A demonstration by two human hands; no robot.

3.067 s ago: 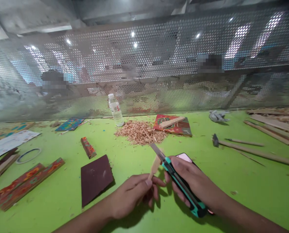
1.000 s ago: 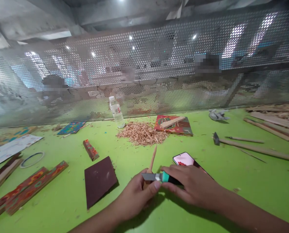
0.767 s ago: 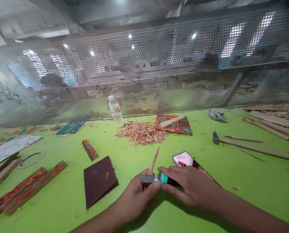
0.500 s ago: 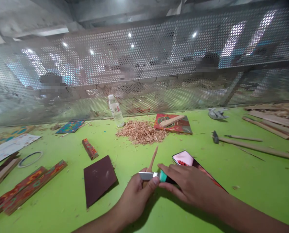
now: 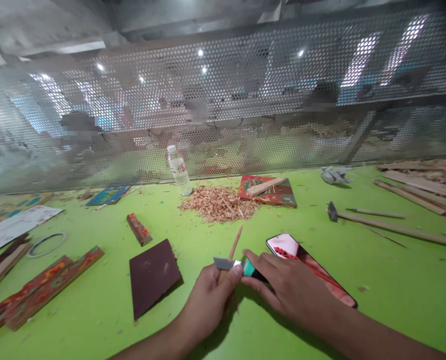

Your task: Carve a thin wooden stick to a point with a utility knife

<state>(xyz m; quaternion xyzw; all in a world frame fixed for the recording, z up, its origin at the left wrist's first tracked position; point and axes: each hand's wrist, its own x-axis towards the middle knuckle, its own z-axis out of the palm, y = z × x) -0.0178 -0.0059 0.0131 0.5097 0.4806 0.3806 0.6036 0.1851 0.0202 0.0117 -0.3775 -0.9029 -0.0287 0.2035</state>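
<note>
Where our hands meet above the green table, a knife lies crosswise on a slim wooden stick, its tapered tip pointing away from us. Our left hand pinches the thick end of the stick, thumb laid on the knife near the root of the blade; our right hand is wrapped around the handle, partly hiding a phone below it. Whether the edge is biting into the wood, we cannot tell. For a clean shave, we would judge, the blade should lie nearly flat to the grain and take thin curls in short strokes, the left thumb guiding and the right wrist setting the angle. The narrow neck of the stick looks easy to snap, so light pressure seems wise, with a small turn of the wood between cuts and every left fingertip clear of the edge. Beyond our hands sits a heap of shavings; to our left, a sheet of sandpaper lies flat.
</note>
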